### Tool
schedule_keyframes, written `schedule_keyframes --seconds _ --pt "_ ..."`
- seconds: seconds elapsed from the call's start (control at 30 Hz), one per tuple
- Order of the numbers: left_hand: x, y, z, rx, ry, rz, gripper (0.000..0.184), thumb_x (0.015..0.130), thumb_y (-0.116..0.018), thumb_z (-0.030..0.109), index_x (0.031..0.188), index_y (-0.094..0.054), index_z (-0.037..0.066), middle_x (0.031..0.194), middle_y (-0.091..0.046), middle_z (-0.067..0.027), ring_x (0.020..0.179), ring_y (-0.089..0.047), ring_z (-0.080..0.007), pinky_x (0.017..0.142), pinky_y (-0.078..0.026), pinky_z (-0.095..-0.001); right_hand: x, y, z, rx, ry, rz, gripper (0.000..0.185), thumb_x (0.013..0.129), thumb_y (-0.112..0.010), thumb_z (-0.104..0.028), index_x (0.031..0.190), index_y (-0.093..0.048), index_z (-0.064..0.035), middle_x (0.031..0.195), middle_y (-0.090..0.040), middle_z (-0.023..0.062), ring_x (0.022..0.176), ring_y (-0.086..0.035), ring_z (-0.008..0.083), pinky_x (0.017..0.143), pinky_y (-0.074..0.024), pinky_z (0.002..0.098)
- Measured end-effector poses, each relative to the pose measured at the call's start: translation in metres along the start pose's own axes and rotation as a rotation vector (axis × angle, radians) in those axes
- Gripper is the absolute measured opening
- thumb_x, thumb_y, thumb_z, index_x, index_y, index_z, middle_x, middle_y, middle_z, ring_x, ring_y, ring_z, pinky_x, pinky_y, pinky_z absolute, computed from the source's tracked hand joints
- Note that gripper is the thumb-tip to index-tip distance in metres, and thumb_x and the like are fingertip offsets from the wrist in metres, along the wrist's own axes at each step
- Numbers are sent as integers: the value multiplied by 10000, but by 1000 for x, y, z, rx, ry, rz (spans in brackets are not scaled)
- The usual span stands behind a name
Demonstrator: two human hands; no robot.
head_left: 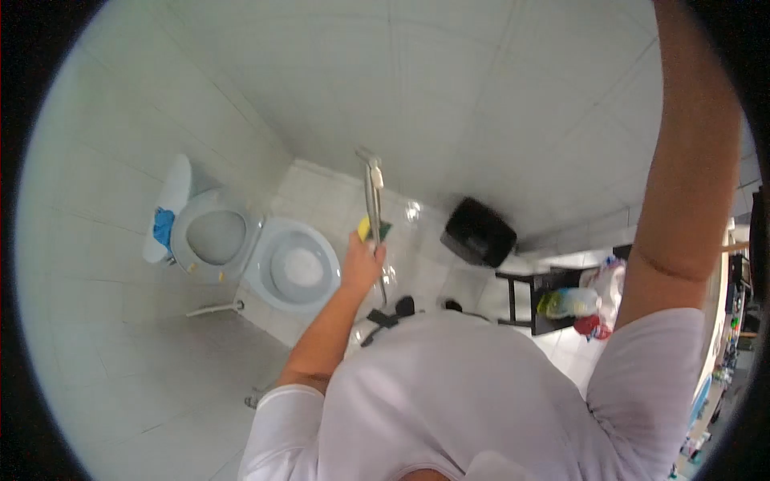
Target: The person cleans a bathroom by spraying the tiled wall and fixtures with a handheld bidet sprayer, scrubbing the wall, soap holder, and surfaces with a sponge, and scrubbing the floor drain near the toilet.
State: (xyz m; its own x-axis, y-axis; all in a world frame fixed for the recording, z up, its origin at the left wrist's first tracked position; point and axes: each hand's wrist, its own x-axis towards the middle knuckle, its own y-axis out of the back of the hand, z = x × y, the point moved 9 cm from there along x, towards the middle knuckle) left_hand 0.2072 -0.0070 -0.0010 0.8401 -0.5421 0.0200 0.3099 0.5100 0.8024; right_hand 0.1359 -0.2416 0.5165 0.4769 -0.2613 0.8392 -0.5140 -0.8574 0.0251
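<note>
My left hand [363, 260] is closed on a yellow and green sponge [364, 228] in the head view. The sponge is against a metal bidet sprayer hose [375, 207], which passes in front of it; whether the fingers also grip the hose, I cannot tell. Above, the sprayer head [370, 159] hangs by the tiled wall. To the left of the hand stands a white toilet bowl [293, 298] with its lid and seat raised and whitish foam or water inside. My right arm reaches up along the right side, and its hand is out of view.
A blue cloth [163, 226] lies on the toilet tank [183, 178]. A black bin [480, 232] stands by the wall. Bottles and bags, including a clear bottle [574, 302], sit on a dark stool [525, 299]. A wall pipe [215, 309] sticks out beside the toilet.
</note>
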Motion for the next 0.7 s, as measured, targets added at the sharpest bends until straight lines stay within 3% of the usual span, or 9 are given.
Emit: schedule_keyframes --seconds 0.1,0.17,0.23,0.3,0.37,0.47,0.53,0.63,0.7 --pt "1 -5 0 52 -49 -14 279 766 -511 247 770 -543 -31 996 -398 -248 789 -501 -399 702 -429 -425 -115 38 93 -375 -375 -209 345 771 -528 -159 1075 -470 -6 897 -516 45 782 -512 137 688 -423 268" --pt "0 -9 -4 52 15 -75 276 774 -507 242 776 -532 -33 986 -392 -251 802 -485 -403 708 -415 -425 -208 48 151 -224 -661 -427 253 766 -535 -161 988 -541 -39 848 -555 20 803 -512 114 717 -420 256" --pt "-1 -12 -9 78 39 -102 261 778 -510 229 793 -526 -32 966 -389 -247 827 -465 -404 721 -399 -423 -323 89 230 -485 -1063 -654 282 785 -519 -215 1011 -524 -46 919 -566 73 853 -524 159 749 -416 307" --pt "-11 -21 -10 73 40 -101 247 772 -521 216 793 -529 -30 962 -390 -245 834 -464 -403 722 -398 -423 -409 111 259 -881 -1109 -874 329 802 -479 -261 1057 -504 -56 1011 -538 172 907 -529 303 789 -407 372" --pt "-15 -32 -8 65 46 -99 233 766 -531 204 792 -531 -28 958 -391 -243 841 -463 -401 723 -397 -423 -497 139 298 -968 -1239 -895 318 814 -447 -260 1049 -502 -54 1008 -531 181 927 -507 337 805 -399 397" --pt "-21 -44 9 106 -12 -85 227 735 -565 198 734 -539 -27 963 -421 -240 786 -495 -388 688 -425 -413 -590 157 343 -1006 -1203 -962 261 784 -474 -194 998 -525 -55 971 -530 207 903 -502 359 773 -401 415" --pt "-28 -69 9 121 138 -184 205 712 -590 172 726 -546 -28 951 -432 -234 804 -489 -391 714 -415 -410 -630 157 362 -935 -1233 -1048 260 814 -401 -206 981 -517 -42 983 -525 183 930 -495 332 814 -392 398" --pt "-36 -89 19 129 106 -184 201 699 -601 163 734 -554 -30 971 -436 -237 815 -486 -391 724 -413 -407 -653 152 392 -832 -1222 -918 244 794 -398 -145 971 -519 -28 976 -521 195 909 -504 325 816 -392 394" --pt "-38 -98 29 91 65 -199 224 701 -596 172 778 -557 -35 1005 -432 -243 836 -481 -397 745 -411 -404 -660 144 408 -828 -1206 -1000 246 790 -386 -126 966 -521 -19 973 -517 206 914 -503 325 819 -390 396"
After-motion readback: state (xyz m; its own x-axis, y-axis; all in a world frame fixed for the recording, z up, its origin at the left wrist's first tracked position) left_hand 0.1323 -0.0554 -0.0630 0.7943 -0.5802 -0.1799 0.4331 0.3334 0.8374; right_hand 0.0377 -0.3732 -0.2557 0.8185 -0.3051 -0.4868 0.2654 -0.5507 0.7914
